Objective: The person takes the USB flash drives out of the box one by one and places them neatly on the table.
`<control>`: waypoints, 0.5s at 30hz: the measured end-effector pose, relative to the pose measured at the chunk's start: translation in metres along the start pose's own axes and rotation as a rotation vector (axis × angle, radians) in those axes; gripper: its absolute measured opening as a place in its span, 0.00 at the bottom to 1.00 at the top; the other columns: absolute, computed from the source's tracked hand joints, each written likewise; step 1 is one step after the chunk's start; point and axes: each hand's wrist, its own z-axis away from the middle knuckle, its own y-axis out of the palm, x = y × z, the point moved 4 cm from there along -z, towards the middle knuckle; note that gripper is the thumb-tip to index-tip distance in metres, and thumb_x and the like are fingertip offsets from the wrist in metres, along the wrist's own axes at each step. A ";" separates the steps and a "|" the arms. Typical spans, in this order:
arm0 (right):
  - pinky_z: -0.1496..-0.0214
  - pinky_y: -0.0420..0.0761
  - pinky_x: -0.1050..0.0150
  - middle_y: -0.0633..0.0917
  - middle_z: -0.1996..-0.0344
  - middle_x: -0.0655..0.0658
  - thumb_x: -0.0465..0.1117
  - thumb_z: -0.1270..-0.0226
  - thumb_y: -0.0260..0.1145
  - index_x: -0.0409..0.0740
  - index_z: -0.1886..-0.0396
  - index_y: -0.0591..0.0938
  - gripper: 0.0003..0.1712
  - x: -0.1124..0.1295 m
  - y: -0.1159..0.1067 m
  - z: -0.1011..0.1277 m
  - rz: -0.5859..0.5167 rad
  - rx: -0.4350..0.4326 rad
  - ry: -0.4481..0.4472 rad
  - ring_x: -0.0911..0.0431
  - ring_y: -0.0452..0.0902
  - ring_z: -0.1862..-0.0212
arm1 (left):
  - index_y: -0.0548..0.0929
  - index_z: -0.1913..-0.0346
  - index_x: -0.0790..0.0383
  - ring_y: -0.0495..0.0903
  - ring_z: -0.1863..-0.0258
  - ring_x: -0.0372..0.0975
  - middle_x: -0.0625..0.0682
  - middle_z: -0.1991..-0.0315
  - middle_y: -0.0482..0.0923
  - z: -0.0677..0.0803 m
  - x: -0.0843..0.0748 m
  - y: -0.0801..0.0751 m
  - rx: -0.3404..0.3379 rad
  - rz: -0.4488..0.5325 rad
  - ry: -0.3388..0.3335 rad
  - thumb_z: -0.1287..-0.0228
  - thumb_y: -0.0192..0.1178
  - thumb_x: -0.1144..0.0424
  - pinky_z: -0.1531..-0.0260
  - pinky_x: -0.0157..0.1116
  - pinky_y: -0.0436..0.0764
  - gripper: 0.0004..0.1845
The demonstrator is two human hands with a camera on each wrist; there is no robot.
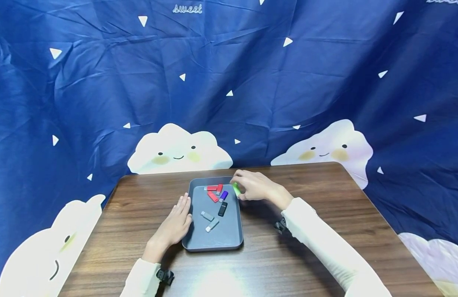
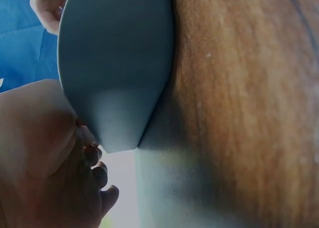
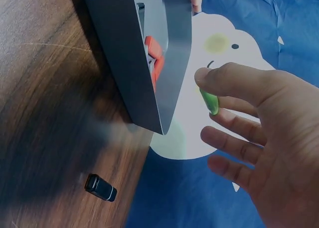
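Green USB stick: bright lime, slim, with a rounded end; it is at the far right rim of the tray, and whether it touches the rim I cannot tell.
Right hand: pinches the green stick between thumb and index finger, the other fingers loosely bent.
Left hand: nothing gripped; fingers straight and together, laid along the tray's left side.
Tray: grey, rectangular, rounded corners, low walls.
Red sticks: three, grouped at the far end of the tray.
Purple stick: one, just beside the reds, with a pale metal plug.
Black stick in the tray: one, just nearer than the purple.
Grey sticks: two, close together near the middle, both slanted.
Black stick on the wood: one, outside the tray, seen from the right wrist.
Table edge: the far edge of the wooden table runs just behind the tray.
Room: tray floor shows at the near end; wood extends widely to both sides.
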 end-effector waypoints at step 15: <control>0.54 0.82 0.57 0.83 0.48 0.50 0.49 0.36 0.78 0.49 0.38 0.86 0.27 -0.008 -0.004 0.008 -0.022 -0.021 0.018 0.56 0.78 0.53 | 0.54 0.17 0.75 0.47 0.13 0.60 0.66 0.13 0.46 0.000 0.003 0.000 0.029 0.004 0.008 0.15 0.44 0.62 0.16 0.61 0.54 0.33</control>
